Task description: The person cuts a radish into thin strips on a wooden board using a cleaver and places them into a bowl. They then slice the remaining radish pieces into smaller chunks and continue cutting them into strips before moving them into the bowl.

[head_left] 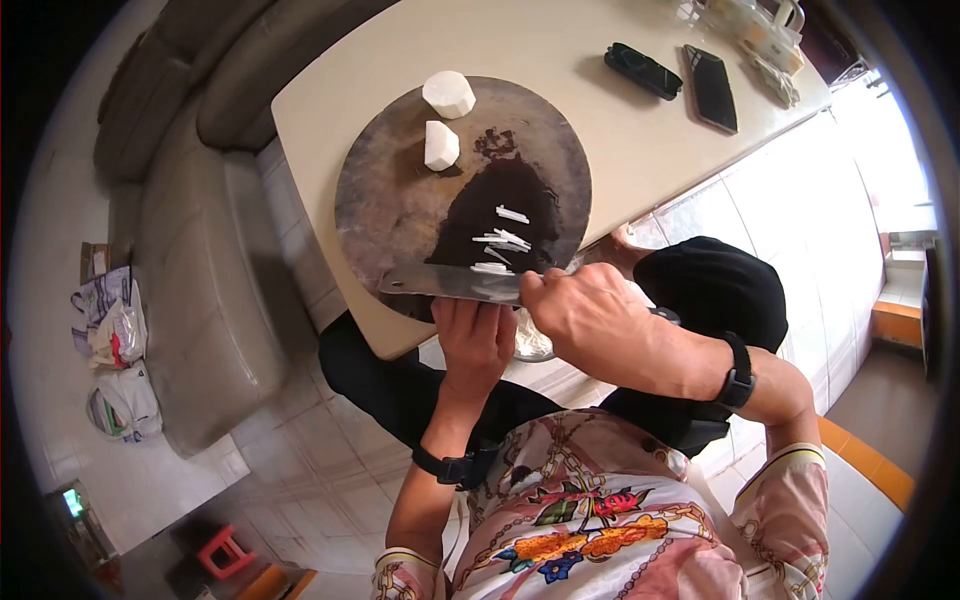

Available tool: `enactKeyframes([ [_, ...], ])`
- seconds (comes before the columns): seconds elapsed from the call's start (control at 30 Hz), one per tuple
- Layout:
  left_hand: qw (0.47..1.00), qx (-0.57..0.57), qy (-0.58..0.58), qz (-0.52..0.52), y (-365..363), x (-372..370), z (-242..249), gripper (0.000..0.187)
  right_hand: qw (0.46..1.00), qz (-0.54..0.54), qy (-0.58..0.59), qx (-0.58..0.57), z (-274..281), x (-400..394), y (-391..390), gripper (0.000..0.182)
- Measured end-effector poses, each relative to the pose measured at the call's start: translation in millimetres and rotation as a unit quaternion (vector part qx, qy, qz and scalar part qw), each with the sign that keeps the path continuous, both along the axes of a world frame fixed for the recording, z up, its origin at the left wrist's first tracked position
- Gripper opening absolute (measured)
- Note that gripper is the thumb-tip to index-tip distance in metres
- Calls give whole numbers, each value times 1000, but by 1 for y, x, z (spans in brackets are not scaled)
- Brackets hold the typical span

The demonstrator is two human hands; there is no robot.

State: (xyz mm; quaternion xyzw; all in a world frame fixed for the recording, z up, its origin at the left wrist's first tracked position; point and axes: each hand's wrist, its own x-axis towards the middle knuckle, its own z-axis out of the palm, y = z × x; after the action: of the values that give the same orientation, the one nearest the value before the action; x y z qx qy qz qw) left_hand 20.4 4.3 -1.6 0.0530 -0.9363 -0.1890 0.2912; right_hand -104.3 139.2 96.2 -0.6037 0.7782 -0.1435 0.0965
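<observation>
My right hand (585, 310) is closed round the handle of a cleaver (455, 284), its wide blade lying across the near edge of a round wooden chopping board (385, 200). Tight behind the blade is my left hand (472, 340), fingers bent and pressed together; the blade hides the fingertips and anything under them. Just beyond the blade, thin white strips (505, 240) lie in small groups on the dark wet patch. Two peeled white vegetable chunks, a round one (448, 95) and a cut one (441, 146), sit at the board's far side.
The board rests on a cream table (540, 50). A dark glasses-like item (642, 71) and a phone (710, 88) lie at the far right. Below the table edge, a container of white shreds (532, 338) is partly hidden by my hands. A grey sofa (205, 270) stands left.
</observation>
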Motion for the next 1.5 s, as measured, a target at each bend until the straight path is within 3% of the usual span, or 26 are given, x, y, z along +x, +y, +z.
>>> enactKeyframes([
  [0.2, 998, 14, 51, -19, -5, 1, -5, 19, 999, 5, -16, -27, -3, -3, 0, 20],
  [0.43, 1000, 5, 26, -10, -2, 3, -1, 19, 1000, 1, -7, 2, -1, 1, 3, 20],
  [0.7, 998, 7, 59, -6, -3, 1, -5, 20, 999, -1, -33, -18, -1, -2, 4, 19],
  [0.8, 999, 4, 43, -11, -3, 2, -2, 19, 999, 4, 6, -45, 2, 0, 6, 14],
  [0.87, 999, 24, 28, 0, -1, 3, -2, 21, 1000, -1, -19, -2, 2, 0, 6, 18],
  [1.1, 998, 8, 65, -14, -3, 2, -7, 21, 999, -20, -25, -24, -2, -1, -2, 21],
  [1.2, 998, -8, 60, -3, -2, 2, -7, 20, 999, -3, -32, -31, 6, -1, 6, 11],
  [1.3, 999, -3, 43, -8, -2, 2, -3, 20, 999, -10, -30, -2, 3, 3, 10, 19],
  [1.5, 998, 7, 64, -12, -3, 2, -6, 21, 999, -5, -9, -30, 2, -1, 0, 16],
])
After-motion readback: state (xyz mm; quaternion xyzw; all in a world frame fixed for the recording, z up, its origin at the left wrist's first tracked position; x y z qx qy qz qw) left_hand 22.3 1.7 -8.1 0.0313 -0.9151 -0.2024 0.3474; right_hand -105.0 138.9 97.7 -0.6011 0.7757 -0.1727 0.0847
